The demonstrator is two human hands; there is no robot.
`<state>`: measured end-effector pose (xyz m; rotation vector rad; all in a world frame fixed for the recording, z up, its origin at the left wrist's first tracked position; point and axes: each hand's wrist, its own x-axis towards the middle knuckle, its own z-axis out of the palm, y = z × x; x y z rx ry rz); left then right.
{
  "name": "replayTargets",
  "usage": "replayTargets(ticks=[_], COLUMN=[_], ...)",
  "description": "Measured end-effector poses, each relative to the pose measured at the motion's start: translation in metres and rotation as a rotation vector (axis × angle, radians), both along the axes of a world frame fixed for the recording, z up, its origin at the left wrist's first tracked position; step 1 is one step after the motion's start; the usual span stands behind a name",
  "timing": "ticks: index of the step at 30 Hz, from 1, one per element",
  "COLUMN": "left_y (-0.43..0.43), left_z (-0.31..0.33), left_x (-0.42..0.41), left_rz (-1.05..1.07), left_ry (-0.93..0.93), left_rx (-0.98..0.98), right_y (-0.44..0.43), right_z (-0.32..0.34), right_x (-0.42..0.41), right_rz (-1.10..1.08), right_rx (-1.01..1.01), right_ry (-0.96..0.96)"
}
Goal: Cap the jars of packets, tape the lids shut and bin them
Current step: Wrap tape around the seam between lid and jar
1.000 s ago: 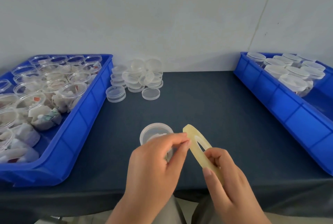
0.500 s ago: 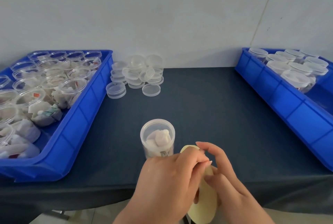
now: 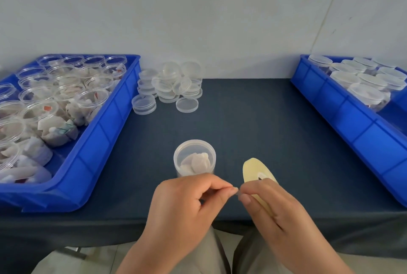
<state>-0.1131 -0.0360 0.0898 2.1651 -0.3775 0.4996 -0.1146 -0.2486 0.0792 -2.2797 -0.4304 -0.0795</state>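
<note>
While I watched through the head camera, the jar (image 3: 194, 158) stood upright on the dark table (image 3: 253, 119), a lid (image 3: 208, 147) seated on it and pale packets (image 3: 193, 164) showing through its clear side. Just in front of the jar, on my side of it, the left hand (image 3: 182, 205) had its fingers curled, with thumb and forefinger pressed tip to tip. They appeared to be pinching the tape end (image 3: 237, 192), though the strip was too thin for me to be sure.

Meeting those fingertips, to the right of the jar and nearer to me, the right hand (image 3: 273, 209) gripped the yellowish tape roll (image 3: 255, 171). It held the roll on edge, thumb and forefinger closed on its near rim. The roll's far part stood near the jar, not touching it.

Well to the left of the jar sat the left bin (image 3: 105, 132), blue and crowded with open jars of packets. Well to the jar's right, the right bin (image 3: 343, 115), also blue, held capped jars. Behind the jar, by the wall (image 3: 198, 20), lay a heap of loose lids (image 3: 174, 85).
</note>
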Motion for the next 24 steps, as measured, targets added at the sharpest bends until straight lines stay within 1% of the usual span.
replayTargets(ticks=[4, 6, 8, 9, 10, 12, 14, 16, 19, 22, 24], left_y=[0.004, 0.009, 0.017, 0.021, 0.023, 0.023, 0.017, 0.015, 0.019, 0.022, 0.021], left_z=[-0.009, -0.019, -0.034, -0.043, -0.051, -0.065, -0.069, -0.069, -0.064, -0.061, -0.059], left_x=[-0.001, 0.002, 0.007, 0.011, 0.015, 0.022, 0.031, 0.04, 0.054, 0.061, 0.061], left_rz=[0.058, 0.163, 0.275, 0.317, 0.337, 0.306, 0.229, 0.191, 0.172, 0.088, 0.053], left_ry=[-0.042, -0.068, -0.113, -0.107, -0.064, 0.078, 0.208, 0.246, 0.268, 0.353, 0.367], left_rx=[-0.121, -0.253, -0.357, -0.347, -0.308, -0.254, -0.323, -0.375, -0.354, -0.324, -0.369], right_y=[0.007, 0.007, 0.004, 0.003, 0.002, 0.003, 0.006, 0.009, 0.01, 0.011, 0.013], right_z=[-0.003, -0.003, -0.004, -0.005, -0.005, -0.005, -0.004, -0.002, 0.001, 0.005, 0.008], right_x=[0.007, 0.013, 0.018, 0.021, 0.023, 0.027, 0.029, 0.032, 0.036, 0.043, 0.05], right_rz=[0.024, -0.006, -0.042, -0.053, -0.06, -0.068, -0.059, -0.036, -0.009, 0.006, 0.018], right_rx=[-0.028, -0.034, -0.012, -0.001, 0.005, 0.021, 0.023, -0.014, -0.034, -0.064, -0.088], right_ry=[-0.011, -0.004, 0.051, 0.08, 0.1, 0.11, 0.107, 0.111, 0.148, 0.175, 0.2])
